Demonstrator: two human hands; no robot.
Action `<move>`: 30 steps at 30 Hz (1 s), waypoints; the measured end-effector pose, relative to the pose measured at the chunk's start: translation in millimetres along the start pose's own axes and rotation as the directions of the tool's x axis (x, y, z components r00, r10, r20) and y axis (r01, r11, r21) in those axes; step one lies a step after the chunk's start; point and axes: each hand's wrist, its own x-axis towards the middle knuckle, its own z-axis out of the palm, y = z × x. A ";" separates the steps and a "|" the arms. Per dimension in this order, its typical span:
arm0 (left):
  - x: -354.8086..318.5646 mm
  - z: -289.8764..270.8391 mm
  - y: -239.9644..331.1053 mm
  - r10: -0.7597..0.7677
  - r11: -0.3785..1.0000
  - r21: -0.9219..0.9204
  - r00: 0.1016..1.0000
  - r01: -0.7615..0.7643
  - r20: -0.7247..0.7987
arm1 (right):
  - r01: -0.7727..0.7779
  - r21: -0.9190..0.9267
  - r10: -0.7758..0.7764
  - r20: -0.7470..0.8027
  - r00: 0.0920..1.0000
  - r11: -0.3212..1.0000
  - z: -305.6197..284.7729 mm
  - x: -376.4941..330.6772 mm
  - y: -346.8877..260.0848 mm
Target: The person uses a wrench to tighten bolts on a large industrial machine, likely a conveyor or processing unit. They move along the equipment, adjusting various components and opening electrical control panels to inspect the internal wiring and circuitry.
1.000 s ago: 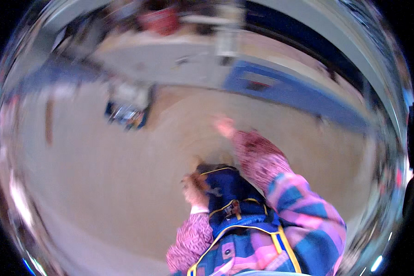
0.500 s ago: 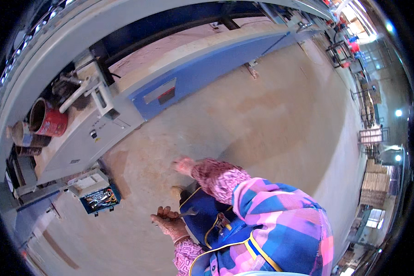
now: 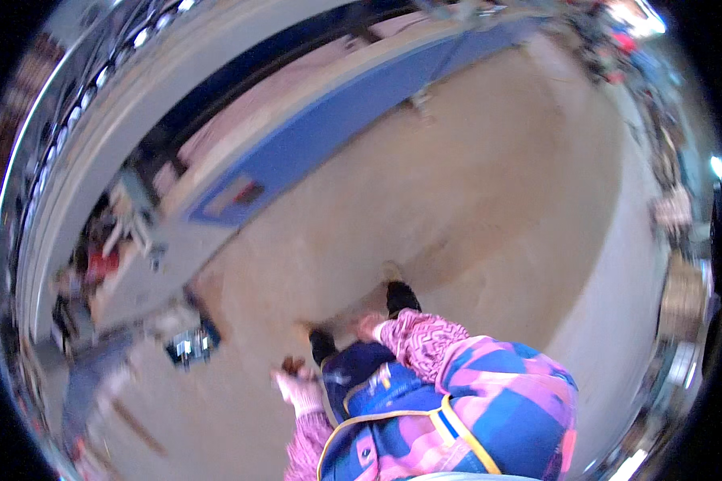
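Low in front of me my left hand (image 3: 298, 388) is held beside my leg, with its fingers curled. Half a second ago an open-ended wrench stuck out of it; blur now hides the tool's outline. My right hand (image 3: 368, 326) hangs before my right thigh, smeared by motion, so its fingers do not show clearly. I wear a dark blue apron (image 3: 369, 361) with yellow edging. To the left of my hands, apart from both, an open toolbox (image 3: 191, 346) with metal tools stands on the floor.
A long machine with a blue side panel (image 3: 329, 120) runs from left to upper right. On its left end are a red can (image 3: 103, 263) and a pale metal bracket (image 3: 130, 228). Stacked boards (image 3: 685, 297) stand at the far right. My shoe (image 3: 391, 271) is on the concrete floor.
My right hand has drawn back and to the right, toward my thigh. The view has shifted and blurred. Both my feet show now, and the wrench no longer stands out.
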 end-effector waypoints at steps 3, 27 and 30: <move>-33.6 55.9 -49.9 0.002 1.000 0.007 1.000 -0.002 0.000 | 0.272 -0.275 -0.269 0.047 0.962 0.922 -57.7 -47.3 33.9; -192.8 56.1 -221.5 0.061 0.984 -0.178 0.967 -0.017 0.247 | -0.183 0.724 0.322 -0.056 0.945 0.665 -57.2 -289.0 232.0; -194.5 -32.5 -249.4 0.052 0.914 -0.399 0.953 0.074 0.297 | -0.016 0.619 0.119 -0.126 0.985 0.786 -51.3 -322.0 165.7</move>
